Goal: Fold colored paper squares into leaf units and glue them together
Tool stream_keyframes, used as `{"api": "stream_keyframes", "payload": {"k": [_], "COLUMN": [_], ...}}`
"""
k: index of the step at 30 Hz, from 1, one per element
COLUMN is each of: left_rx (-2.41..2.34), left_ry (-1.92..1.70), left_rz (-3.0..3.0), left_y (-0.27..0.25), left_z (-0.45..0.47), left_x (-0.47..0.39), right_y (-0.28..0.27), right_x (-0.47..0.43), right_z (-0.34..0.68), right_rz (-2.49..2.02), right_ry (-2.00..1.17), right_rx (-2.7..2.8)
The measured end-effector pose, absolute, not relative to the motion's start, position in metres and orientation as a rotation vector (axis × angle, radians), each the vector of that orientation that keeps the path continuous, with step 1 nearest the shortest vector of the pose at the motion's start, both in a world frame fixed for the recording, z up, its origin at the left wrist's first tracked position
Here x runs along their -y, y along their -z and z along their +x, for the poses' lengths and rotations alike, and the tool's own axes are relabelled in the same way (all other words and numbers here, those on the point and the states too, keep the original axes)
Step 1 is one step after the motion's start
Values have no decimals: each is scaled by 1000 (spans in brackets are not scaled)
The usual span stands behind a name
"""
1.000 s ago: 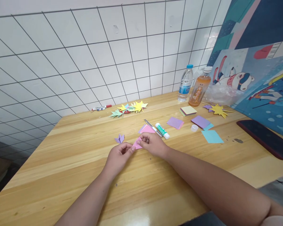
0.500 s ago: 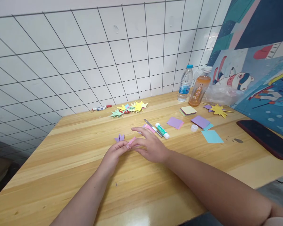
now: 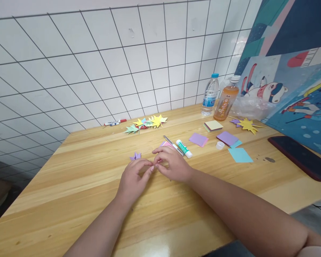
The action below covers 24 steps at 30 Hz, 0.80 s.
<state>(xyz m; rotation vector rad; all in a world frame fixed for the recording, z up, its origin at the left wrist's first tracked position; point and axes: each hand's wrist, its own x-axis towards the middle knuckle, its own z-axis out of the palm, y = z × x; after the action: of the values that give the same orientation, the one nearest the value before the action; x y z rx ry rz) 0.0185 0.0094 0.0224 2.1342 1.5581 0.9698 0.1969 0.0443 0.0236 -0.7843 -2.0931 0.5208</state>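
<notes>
Over the middle of the table, my left hand (image 3: 132, 180) and my right hand (image 3: 175, 165) meet at the fingertips. Both pinch a small piece of pink paper (image 3: 159, 162), most of it hidden by the fingers. A folded purple paper piece (image 3: 135, 156) lies just beyond my left hand. Past my right hand are a glue stick (image 3: 184, 149) without its cap, a craft knife (image 3: 173, 145) and partly covered pink paper (image 3: 165, 144).
At right lie purple sheets (image 3: 198, 139), a blue sheet (image 3: 240, 155), a white cap (image 3: 220, 145) and a phone (image 3: 301, 157). Toward the wall stand a water bottle (image 3: 210, 94) and an orange drink bottle (image 3: 226, 100), with folded paper leaves (image 3: 155, 121) and markers (image 3: 115, 122) farther left.
My left hand has turned and shifted slightly right, its fingertips now against those of the right. My right fingers have curled in, and the pink paper is now mostly covered.
</notes>
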Motion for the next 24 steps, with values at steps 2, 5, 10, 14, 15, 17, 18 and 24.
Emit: {"api": "stream_keyframes", "payload": {"k": [2, 5, 10, 14, 15, 17, 18, 24], "left_rx": [-1575, -1545, -1471, -1481, -1489, -1496, -1497, -1505], "left_ry": [-929, -885, -829, -822, -819, -820, -822, -833], "left_rz": [2255, 2300, 2286, 2246, 2241, 2238, 2236, 2161], "left_y": [-24, -25, -24, -25, -25, -26, -26, -22], "left_z": [18, 18, 20, 21, 21, 22, 22, 20], "left_x": [-8, -8, -8, -7, -7, -7, -7, -8], "right_y": [-23, -22, -20, -19, -19, -19, -19, -18], "right_x": [-44, -45, -45, -45, -45, -45, -45, -46], "right_z": [196, 194, 193, 193, 193, 193, 193, 193], "right_rz": [-750, -734, -798, -906, -930, -963, -974, -1012], "right_ry": [-520, -547, -608, -644, -650, -656, -657, -657], "right_rx": [2119, 2136, 2119, 2104, 2095, 2077, 2070, 2055]}}
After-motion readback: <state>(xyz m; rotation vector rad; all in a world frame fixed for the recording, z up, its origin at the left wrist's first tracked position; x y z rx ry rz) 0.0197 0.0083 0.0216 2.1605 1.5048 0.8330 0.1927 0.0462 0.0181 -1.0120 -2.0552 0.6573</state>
